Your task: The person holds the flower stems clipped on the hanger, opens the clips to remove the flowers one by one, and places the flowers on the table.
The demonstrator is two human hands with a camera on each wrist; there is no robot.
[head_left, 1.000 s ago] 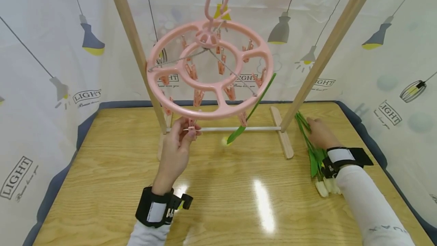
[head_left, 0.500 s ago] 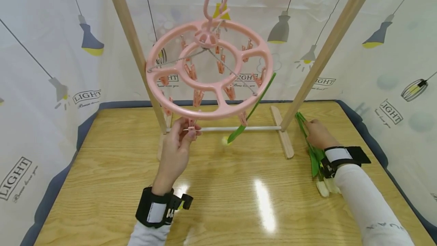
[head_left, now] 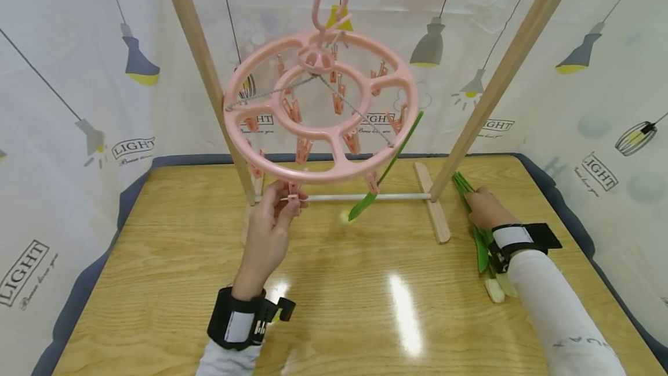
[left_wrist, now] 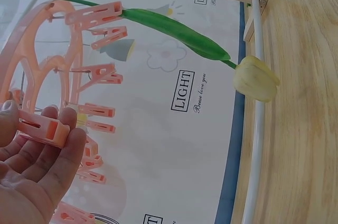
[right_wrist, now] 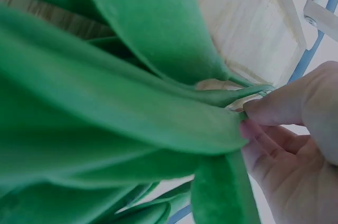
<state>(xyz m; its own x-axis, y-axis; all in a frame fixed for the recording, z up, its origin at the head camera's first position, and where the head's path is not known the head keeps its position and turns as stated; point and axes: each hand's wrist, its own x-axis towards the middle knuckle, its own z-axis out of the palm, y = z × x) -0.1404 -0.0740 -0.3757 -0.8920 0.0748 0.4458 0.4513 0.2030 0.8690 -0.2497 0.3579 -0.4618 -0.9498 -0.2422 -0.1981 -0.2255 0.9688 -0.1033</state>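
A round pink clip hanger (head_left: 341,168) hangs by its hook from a rack. At its front rim my left hand (head_left: 267,231) pinches a pink clothespin (left_wrist: 46,130) between thumb and fingers. Another clothespin (left_wrist: 95,16) holds a white tulip (left_wrist: 257,80), bloom end down, in the left wrist view. On the right of the table, my right hand (head_left: 487,208) lies over a bunch of tulips (head_left: 481,248) with white blooms. In the right wrist view its thumb and fingers pinch a tulip (right_wrist: 232,123) among the green leaves; its bloom is out of that view.
The rack's wooden post (head_left: 501,83) stands between the hanger and the bunch, with a wooden foot (head_left: 432,205) on the table. A white lower bar (head_left: 339,197) runs behind my left hand. Printed cloth (head_left: 68,132) surrounds the table (head_left: 334,283).
My right hand has shifted slightly to the left along the bunch, and the blooms there have moved a little. My left hand stays at the clothespin.
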